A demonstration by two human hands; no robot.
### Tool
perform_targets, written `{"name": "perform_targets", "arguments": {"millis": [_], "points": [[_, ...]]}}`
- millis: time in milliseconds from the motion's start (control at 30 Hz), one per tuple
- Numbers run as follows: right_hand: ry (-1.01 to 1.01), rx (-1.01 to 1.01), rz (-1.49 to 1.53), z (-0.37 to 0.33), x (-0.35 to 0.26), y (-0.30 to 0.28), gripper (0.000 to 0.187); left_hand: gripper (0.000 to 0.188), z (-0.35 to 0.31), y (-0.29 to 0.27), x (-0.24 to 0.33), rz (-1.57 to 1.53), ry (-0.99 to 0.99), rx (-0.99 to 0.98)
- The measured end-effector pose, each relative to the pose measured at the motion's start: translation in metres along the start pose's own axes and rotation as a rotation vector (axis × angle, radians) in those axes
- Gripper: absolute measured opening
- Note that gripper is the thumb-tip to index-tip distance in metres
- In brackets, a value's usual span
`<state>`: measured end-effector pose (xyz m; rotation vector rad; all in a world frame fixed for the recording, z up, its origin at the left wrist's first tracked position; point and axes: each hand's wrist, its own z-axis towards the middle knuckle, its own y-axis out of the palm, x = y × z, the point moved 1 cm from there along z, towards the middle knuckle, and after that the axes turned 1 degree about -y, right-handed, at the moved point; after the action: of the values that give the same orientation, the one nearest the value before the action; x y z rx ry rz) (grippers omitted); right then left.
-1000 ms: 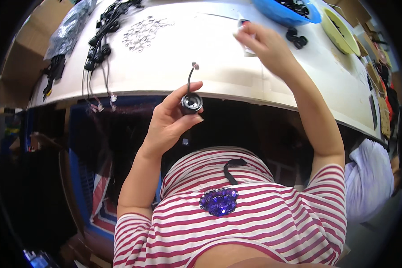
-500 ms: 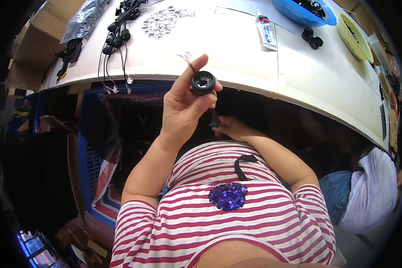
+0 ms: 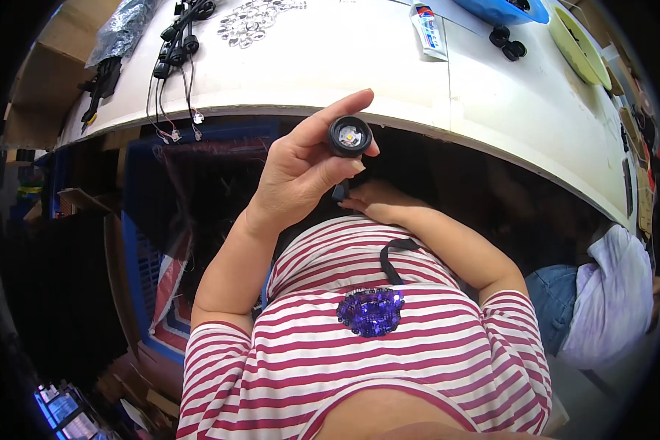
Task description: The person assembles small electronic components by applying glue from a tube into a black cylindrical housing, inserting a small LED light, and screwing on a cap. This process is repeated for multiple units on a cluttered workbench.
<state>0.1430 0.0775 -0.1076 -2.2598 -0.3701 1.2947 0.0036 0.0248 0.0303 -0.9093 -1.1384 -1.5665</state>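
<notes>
My left hand [image 3: 301,165] pinches a small round black lamp housing [image 3: 350,137] between thumb and fingers, its open face up. Inside its ring sits a white LED board with a yellow spot in the middle. Below it, close to my striped shirt, my right hand [image 3: 378,202] has its fingers closed round a black part [image 3: 341,191] that looks like the cable end of the lamp; how it joins the housing is hidden behind my left hand. Both hands are over the dark gap in front of the table.
On the white table [image 3: 293,81] lie black cables [image 3: 174,55] with LED boards at their ends, clear lenses [image 3: 246,26], a glue-like tube [image 3: 427,31] and black rings [image 3: 507,44]. A blue bowl [image 3: 502,11] and a yellow basin [image 3: 579,48] stand far right. Another person [image 3: 609,308] is at right.
The LED board, which hung out above the housing on its wire, is now seated inside it. My left hand has moved slightly right; the view has shifted a little.
</notes>
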Motion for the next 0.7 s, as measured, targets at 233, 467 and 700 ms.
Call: {"name": "perform_targets", "arguments": {"millis": [233, 467, 700], "points": [[-0.088, 0.004, -0.193, -0.04, -0.044, -0.043, 0.024, 0.045, 0.0, -0.026, 0.001, -0.025, -0.026, 0.052], [-0.367, 0.666, -0.243, 0.021, -0.091, -0.178, 0.022, 0.049, 0.001, -0.052, -0.009, -0.071, 0.04, 0.189], [-0.246, 0.989, -0.518, 0.153, -0.071, -0.228, 0.024, 0.044, 0.018, -0.081, -0.014, -0.04, 0.174, 0.247]]}}
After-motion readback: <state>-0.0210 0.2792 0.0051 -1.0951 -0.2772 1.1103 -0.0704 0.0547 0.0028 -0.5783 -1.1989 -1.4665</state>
